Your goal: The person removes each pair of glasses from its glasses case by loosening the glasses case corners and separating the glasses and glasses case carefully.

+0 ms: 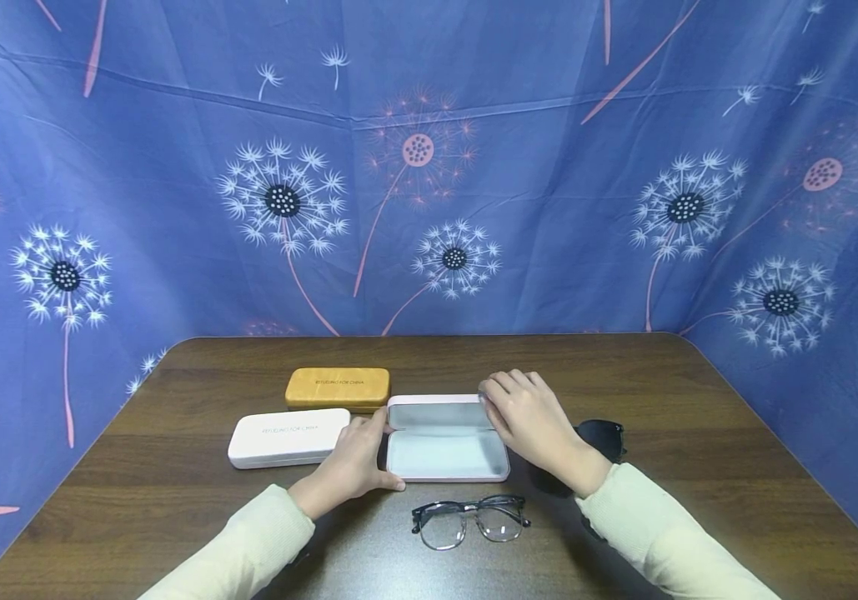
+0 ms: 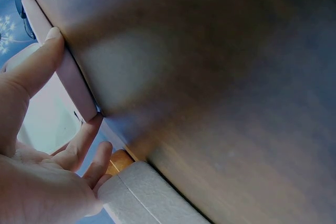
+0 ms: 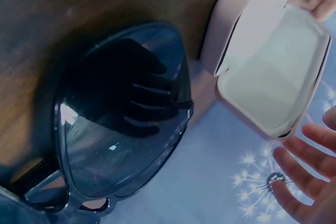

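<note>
A pale pink glasses case (image 1: 447, 457) lies on the table with its lid raised and a light, bare interior showing. My left hand (image 1: 353, 458) holds the case at its left end, thumb at the front corner and fingers at the back corner. In the left wrist view the thumb (image 2: 44, 59) presses the case's side. My right hand (image 1: 537, 421) is at the right end of the raised lid. The right wrist view shows its fingers (image 3: 302, 169) extended and spread, fingertips right at the lid's edge. Black-rimmed eyeglasses (image 1: 442, 527) lie unfolded in front of the case.
Dark sunglasses (image 1: 601, 437) stand right of the case, partly hidden by my right forearm. A white glasses case (image 1: 289, 435) and a yellow one (image 1: 338, 387), both closed, lie to the left. A blue dandelion-print cloth (image 1: 534, 275) hangs behind the wooden table (image 1: 136, 467).
</note>
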Motion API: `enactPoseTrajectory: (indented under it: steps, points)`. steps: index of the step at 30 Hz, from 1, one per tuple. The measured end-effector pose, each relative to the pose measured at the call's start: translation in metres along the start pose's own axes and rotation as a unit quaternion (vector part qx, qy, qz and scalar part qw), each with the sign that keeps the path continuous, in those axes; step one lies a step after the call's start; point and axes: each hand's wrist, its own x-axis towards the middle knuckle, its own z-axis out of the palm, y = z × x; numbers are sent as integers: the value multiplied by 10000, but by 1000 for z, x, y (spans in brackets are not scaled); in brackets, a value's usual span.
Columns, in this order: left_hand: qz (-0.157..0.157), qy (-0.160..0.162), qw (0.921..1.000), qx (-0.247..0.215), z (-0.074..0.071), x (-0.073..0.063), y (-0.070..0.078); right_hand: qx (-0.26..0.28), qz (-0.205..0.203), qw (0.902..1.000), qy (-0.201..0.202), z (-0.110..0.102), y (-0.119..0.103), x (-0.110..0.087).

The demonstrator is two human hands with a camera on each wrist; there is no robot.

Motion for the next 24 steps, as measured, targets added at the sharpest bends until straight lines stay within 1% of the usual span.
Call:
enactPoseTrajectory:
  steps: [4,8,12,17,19,21,24]
  points:
    - [5,5,10000,46,1,0,-1,100,380,9987,-317,6,5,2]
    - [7,-21,10000,23,1,0,-1,273,691,9950,-664,10,8,3]
    - [30,-18,10000,2,0,-1,0,475,941,9896,-975,10,10,5]
    - [51,-4,10000,23,0,-1,1,801,1173,9817,-1270,10,11,6]
    - [42,-17,10000,25,-1,-1,1,1007,1279,9757,-1465,11,12,7]
    - [35,-38,10000,26,-1,-1,1,1258,1421,9665,-1726,11,14,7]
    - [16,-52,10000,18,-1,-1,0,1759,1659,9459,-2163,10,17,9]
